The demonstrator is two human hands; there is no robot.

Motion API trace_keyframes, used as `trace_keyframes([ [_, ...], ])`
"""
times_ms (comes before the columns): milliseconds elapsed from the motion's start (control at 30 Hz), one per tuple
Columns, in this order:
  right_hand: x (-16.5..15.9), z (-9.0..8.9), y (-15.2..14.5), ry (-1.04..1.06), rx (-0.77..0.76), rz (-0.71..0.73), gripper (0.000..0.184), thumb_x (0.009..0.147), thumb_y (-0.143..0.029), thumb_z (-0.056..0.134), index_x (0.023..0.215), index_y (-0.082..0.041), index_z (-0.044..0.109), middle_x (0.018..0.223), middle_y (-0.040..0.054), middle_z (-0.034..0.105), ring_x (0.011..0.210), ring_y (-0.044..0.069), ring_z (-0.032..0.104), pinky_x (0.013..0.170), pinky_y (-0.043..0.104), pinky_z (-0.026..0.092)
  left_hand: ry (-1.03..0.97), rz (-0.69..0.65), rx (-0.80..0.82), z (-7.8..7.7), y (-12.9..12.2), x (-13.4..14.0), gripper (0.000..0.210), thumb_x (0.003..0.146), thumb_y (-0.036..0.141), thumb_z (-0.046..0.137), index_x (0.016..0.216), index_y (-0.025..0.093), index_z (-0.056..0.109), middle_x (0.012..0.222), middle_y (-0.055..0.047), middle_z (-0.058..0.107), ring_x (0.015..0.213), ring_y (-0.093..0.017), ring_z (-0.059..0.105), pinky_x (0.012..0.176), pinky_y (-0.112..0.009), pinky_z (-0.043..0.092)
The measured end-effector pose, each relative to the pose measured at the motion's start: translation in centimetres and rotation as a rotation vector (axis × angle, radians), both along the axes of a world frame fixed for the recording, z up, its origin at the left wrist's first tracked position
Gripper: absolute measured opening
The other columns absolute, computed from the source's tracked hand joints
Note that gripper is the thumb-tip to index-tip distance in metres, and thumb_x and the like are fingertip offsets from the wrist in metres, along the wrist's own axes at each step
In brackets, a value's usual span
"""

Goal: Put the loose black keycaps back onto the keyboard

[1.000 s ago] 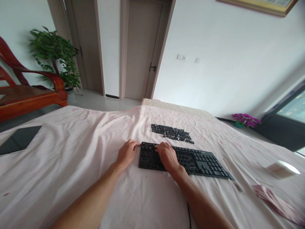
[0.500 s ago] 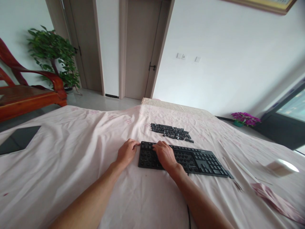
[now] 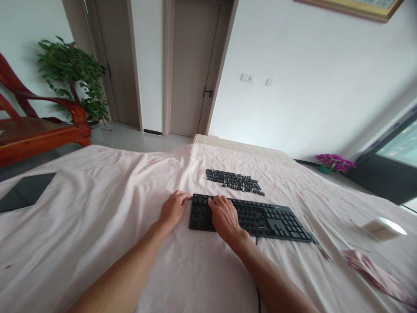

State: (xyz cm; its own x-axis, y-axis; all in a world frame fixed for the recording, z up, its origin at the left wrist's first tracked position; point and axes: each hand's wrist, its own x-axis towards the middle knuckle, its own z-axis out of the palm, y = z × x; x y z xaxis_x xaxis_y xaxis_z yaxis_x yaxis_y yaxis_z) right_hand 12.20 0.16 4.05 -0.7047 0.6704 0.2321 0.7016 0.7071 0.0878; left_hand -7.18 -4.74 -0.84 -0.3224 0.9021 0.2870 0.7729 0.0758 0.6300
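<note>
A black keyboard (image 3: 283, 224) lies on the pink floral cloth, its left part showing bare key sockets and its right part fitted with keycaps. At its upper left corner, my left hand (image 3: 174, 208) has its fingers drawn together, with the tips against the edge. My right hand (image 3: 226, 216) rests over the left part, fingers bent and close together, thumb by the top row. Whatever lies under those fingertips is hidden. Just beyond the keyboard, several loose black keycaps (image 3: 233, 179) lie in rough rows.
A dark flat tablet-like panel (image 3: 28, 191) lies at the left. On the right are a thin metal tool (image 3: 325, 253), a pink cloth (image 3: 374, 271) and a white round-topped object (image 3: 384, 228). The keyboard's cable (image 3: 258, 295) runs toward me. A wooden chair (image 3: 42, 130) stands beyond.
My right hand has shifted very slightly over the keyboard's left part, its fingers a little more bent. My left hand stays at the corner.
</note>
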Motion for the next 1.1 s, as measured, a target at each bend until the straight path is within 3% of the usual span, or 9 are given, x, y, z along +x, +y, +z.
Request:
trace_keyframes([
  [300,0.6,0.1,-0.4,0.014,-0.048,0.001,0.037,0.086,-0.011,0.043,0.118,-0.023,0.058,0.102,0.0082,0.058,0.095,0.021,0.049,0.078,0.03,0.035,-0.007,-0.007,-0.004,0.3,-0.1,0.1,0.03,0.082,0.013,0.046,0.101,0.025,0.066,0.11,-0.001,0.063,0.103,-0.014,0.057,0.089,-0.024,0.042],
  [433,1.4,-0.1,1.3,0.13,-0.161,0.035,0.037,0.092,-0.017,0.037,0.115,-0.028,0.063,0.097,0.0042,0.062,0.091,0.016,0.054,0.077,0.025,0.038,-0.021,-0.015,-0.007,0.0,0.1,0.1,0.03,0.083,0.013,0.045,0.101,0.025,0.066,0.11,-0.001,0.064,0.104,-0.014,0.057,0.089,-0.024,0.041],
  [533,2.2,0.0,3.8,0.245,-0.228,-0.036,0.034,0.093,-0.024,0.039,0.114,-0.03,0.065,0.101,0.002,0.064,0.093,0.014,0.057,0.078,0.021,0.039,-0.022,-0.015,-0.003,-0.2,0.2,0.0,0.03,0.083,0.013,0.045,0.1,0.025,0.066,0.11,0.0,0.063,0.103,-0.014,0.057,0.089,-0.024,0.041],
  [667,3.1,0.2,8.2,0.283,-0.148,-0.234,0.031,0.091,-0.025,0.044,0.11,-0.03,0.068,0.103,0.0018,0.064,0.097,0.016,0.056,0.077,0.022,0.038,-0.015,-0.027,0.009,-0.4,0.3,-0.1,0.031,0.082,0.012,0.044,0.1,0.025,0.066,0.109,0.0,0.063,0.102,-0.013,0.058,0.088,-0.023,0.041],
  [800,3.0,-0.1,11.6,0.18,-0.056,-0.306,0.027,0.09,-0.028,0.047,0.101,-0.031,0.071,0.101,0.0041,0.063,0.101,0.02,0.052,0.076,0.025,0.037,-0.01,-0.022,0.018,-0.6,0.4,-0.2,0.032,0.082,0.011,0.043,0.1,0.026,0.066,0.109,0.001,0.063,0.101,-0.012,0.058,0.089,-0.023,0.041],
  [1100,1.3,-0.5,13.9,-0.057,0.036,-0.177,0.031,0.088,-0.017,0.046,0.099,-0.031,0.072,0.101,0.0057,0.06,0.098,0.02,0.047,0.079,0.029,0.035,-0.008,-0.011,0.018,-0.8,0.5,-0.3,0.032,0.081,0.01,0.045,0.099,0.026,0.066,0.109,0.0,0.063,0.102,-0.012,0.058,0.089,-0.023,0.042],
])
